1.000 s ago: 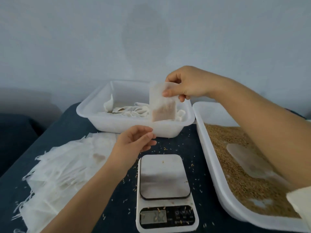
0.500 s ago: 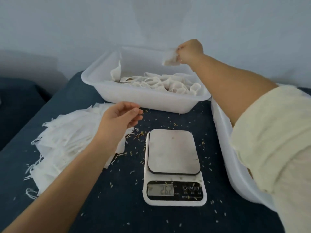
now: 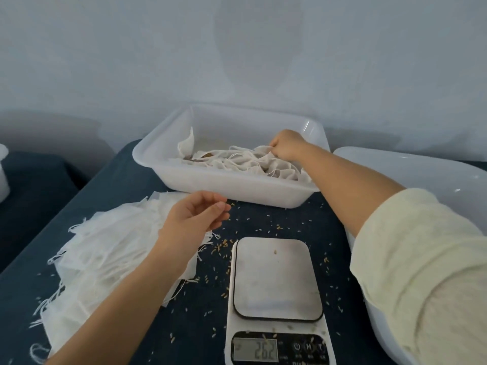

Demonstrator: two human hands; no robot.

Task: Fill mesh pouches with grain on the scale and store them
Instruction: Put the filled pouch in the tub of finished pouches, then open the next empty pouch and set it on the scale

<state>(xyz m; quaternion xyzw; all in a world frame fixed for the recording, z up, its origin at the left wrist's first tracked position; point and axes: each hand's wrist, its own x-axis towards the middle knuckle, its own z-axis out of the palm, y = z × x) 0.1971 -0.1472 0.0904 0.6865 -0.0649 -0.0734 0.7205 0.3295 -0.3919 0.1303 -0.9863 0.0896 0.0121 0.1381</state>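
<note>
My right hand (image 3: pixel 286 147) reaches into the white storage tub (image 3: pixel 224 180) at the back and pinches a filled mesh pouch (image 3: pixel 261 151) lying on the heap of filled pouches (image 3: pixel 237 163). My left hand (image 3: pixel 195 217) hovers with loosely curled fingers and holds nothing, above the near edge of a pile of empty white pouches (image 3: pixel 105 248). The kitchen scale (image 3: pixel 276 293) stands in front with a bare platform and a lit display. The grain tray (image 3: pixel 395 164) is at the right; my right sleeve hides its contents.
Loose grains (image 3: pixel 224 246) are scattered over the dark blue tabletop around the scale. A pale wall rises close behind the tub. A white object (image 3: pixel 3 175) shows at the far left edge.
My right hand carried the filled pouch from above the scale back into the storage tub and lowered it onto the heap. My left hand stayed near the empty pouches.
</note>
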